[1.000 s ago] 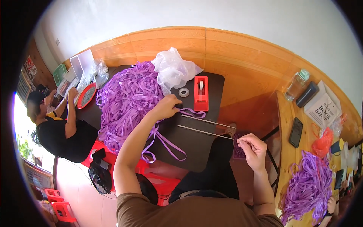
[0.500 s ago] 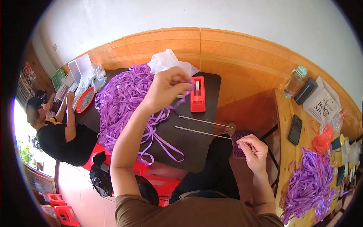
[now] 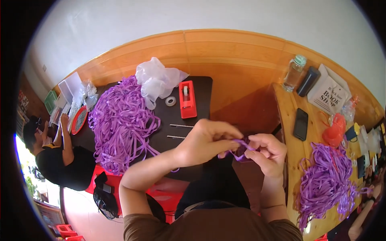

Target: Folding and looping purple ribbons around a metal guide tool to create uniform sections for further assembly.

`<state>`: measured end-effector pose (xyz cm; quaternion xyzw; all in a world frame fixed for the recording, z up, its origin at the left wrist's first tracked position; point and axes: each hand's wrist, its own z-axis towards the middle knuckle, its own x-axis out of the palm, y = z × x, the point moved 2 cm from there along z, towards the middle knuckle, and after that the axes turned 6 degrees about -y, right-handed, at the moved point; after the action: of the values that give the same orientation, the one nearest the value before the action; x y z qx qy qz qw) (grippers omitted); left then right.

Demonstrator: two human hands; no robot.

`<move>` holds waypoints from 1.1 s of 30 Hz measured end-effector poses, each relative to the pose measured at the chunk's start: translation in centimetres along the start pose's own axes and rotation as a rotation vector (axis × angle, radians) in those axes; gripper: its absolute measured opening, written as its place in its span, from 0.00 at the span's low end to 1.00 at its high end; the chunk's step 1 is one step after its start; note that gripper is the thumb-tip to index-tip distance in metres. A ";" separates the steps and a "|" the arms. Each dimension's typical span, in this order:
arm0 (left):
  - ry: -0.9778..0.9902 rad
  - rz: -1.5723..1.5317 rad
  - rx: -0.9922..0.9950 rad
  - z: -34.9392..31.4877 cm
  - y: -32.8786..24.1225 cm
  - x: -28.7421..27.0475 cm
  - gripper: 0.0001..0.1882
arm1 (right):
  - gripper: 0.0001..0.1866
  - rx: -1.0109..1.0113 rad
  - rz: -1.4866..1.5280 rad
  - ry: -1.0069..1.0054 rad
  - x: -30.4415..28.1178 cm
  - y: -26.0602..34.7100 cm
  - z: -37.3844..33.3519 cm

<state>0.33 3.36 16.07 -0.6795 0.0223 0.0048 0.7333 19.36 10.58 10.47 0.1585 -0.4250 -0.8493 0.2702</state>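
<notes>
Left hand [image 3: 209, 142] and right hand [image 3: 268, 154], each pinching the ribbon [image 3: 243, 143]: purple, narrow, looped, right of the table [image 3: 203, 92]. Past its right edge, a gap reaches to the desk [image 3: 286, 116]; dispenser [image 3: 187, 107] near the table's far edge.

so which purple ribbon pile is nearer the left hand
The purple pile on the dark table, beside the white plastic bag; the other pile lies on the wooden table, past the right hand.
</notes>
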 end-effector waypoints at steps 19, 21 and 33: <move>-0.404 -0.480 -0.308 -4.8 18.0 6.9 0.11 | 0.09 -0.323 -0.653 0.047 0.4 -7.3 -2.6; -0.427 -0.557 -0.297 -4.5 19.0 7.0 0.10 | 0.08 -0.266 -0.639 0.106 0.3 -8.5 -2.8; -0.410 -0.539 -0.285 -3.2 20.2 6.6 0.10 | 0.08 0.056 -0.321 0.206 -0.9 -11.1 -3.1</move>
<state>6.04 1.61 -4.57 -0.7414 -0.3057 -0.0494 0.5954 18.06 14.58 -0.26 0.3179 -0.3878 -0.8485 0.1690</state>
